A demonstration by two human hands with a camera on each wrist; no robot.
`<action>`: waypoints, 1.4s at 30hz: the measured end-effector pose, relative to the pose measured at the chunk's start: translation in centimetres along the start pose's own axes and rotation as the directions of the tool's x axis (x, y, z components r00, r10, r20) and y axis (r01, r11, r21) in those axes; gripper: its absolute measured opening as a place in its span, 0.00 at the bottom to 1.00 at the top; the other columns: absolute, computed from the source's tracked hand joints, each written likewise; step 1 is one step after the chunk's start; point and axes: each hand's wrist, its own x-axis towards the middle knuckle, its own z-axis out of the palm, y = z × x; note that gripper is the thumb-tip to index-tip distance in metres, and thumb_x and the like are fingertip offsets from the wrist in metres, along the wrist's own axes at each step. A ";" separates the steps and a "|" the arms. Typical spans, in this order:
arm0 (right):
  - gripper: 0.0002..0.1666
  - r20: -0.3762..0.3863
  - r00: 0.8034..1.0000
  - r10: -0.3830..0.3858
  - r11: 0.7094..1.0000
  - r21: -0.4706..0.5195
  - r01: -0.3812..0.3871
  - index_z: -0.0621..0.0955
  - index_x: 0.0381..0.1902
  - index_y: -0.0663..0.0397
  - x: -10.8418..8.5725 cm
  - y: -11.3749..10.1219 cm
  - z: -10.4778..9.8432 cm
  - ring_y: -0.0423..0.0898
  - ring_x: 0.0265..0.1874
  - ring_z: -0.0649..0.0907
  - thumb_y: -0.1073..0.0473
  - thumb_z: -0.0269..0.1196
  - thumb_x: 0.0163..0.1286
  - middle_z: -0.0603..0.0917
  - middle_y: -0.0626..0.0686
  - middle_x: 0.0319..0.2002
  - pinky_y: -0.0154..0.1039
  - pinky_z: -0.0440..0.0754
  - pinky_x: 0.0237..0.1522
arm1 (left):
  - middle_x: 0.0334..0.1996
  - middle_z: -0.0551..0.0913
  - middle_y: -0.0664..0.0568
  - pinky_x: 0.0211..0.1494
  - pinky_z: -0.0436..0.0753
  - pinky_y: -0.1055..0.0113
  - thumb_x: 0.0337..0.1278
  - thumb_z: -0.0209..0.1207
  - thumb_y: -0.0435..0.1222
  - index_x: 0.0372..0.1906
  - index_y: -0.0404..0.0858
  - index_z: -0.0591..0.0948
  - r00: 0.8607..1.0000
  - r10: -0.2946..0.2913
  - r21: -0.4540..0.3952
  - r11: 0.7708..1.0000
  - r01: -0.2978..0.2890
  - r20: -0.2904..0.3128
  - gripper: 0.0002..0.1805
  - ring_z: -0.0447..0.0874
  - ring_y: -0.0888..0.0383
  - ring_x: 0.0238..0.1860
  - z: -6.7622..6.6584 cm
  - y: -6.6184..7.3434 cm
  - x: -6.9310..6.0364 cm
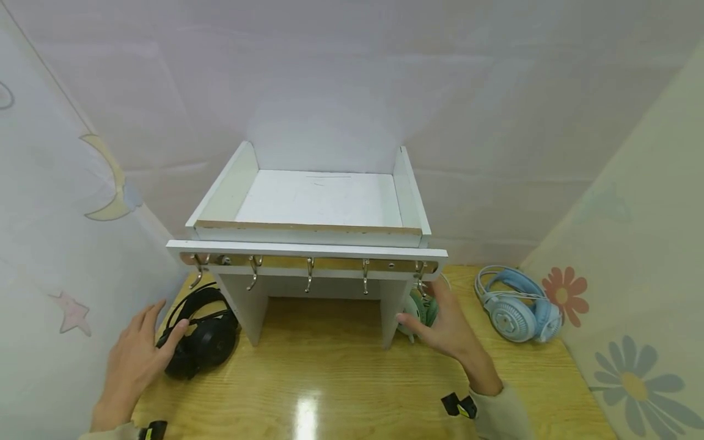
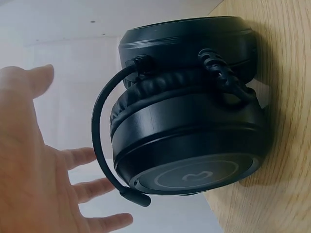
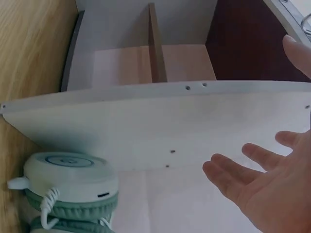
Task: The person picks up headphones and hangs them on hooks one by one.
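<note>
A black headset point(image 1: 206, 339) with a boom microphone point(image 2: 104, 131) lies on the table left of a white shelf unit point(image 1: 308, 250). My left hand point(image 1: 134, 354) hovers beside it, thumb and fingers spread, apart from the ear cups point(image 2: 189, 141). On the shelf unit's other side, my right hand point(image 1: 448, 324) is held with fingers extended near the side panel point(image 3: 170, 126), gripping nothing. Partly hidden behind that hand and panel sits a white-and-green headset point(image 3: 70, 182). Whether the right fingertips touch the panel, I cannot tell.
Several metal hooks point(image 1: 310, 275) line the shelf's front rail. A light-blue headset point(image 1: 517, 308) lies farther right on the wooden table point(image 1: 308, 366). Printed cloth walls point(image 1: 632, 244) enclose the sides, and a pale cloth point(image 1: 330, 79) hangs behind.
</note>
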 end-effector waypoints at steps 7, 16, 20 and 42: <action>0.62 -0.013 1.000 -0.002 0.999 0.044 0.003 0.60 0.85 0.51 -0.2 1.0 1.5 0.61 0.74 0.74 0.59 0.80 0.57 0.69 0.58 0.79 0.67 0.80 0.64 | 0.76 0.58 0.20 0.51 0.70 0.21 0.80 0.47 0.63 0.86 0.33 0.52 0.992 -0.069 -0.007 0.997 0.070 0.110 0.49 0.65 0.14 0.63 0.2 -0.4 0.2; 0.35 -0.109 0.994 0.026 0.990 0.140 -0.011 0.74 0.68 0.65 0.4 1.0 3.6 0.69 0.63 0.82 0.70 0.73 0.65 0.81 0.64 0.61 0.64 0.87 0.52 | 0.77 0.48 0.14 0.63 0.62 0.18 0.83 0.37 0.63 0.85 0.27 0.44 0.963 -0.153 -0.126 0.975 0.184 0.220 0.50 0.55 0.12 0.70 0.7 -1.3 1.5; 0.30 -0.128 0.989 0.070 0.986 0.157 -0.049 0.75 0.67 0.66 0.4 0.8 3.9 0.71 0.62 0.83 0.71 0.69 0.68 0.81 0.67 0.61 0.63 0.88 0.47 | 0.77 0.42 0.12 0.66 0.59 0.18 0.83 0.33 0.64 0.85 0.26 0.39 0.940 -0.168 -0.160 0.962 0.222 0.296 0.51 0.50 0.12 0.72 0.9 -1.8 2.1; 0.28 -0.100 0.991 0.084 0.982 0.178 -0.066 0.76 0.65 0.69 0.6 0.7 3.8 0.76 0.64 0.80 0.72 0.68 0.69 0.81 0.69 0.61 0.62 0.88 0.48 | 0.80 0.37 0.15 0.77 0.55 0.26 0.79 0.36 0.69 0.82 0.23 0.29 0.813 -0.261 -0.303 0.833 0.462 0.521 0.60 0.41 0.18 0.79 1.3 -3.1 4.1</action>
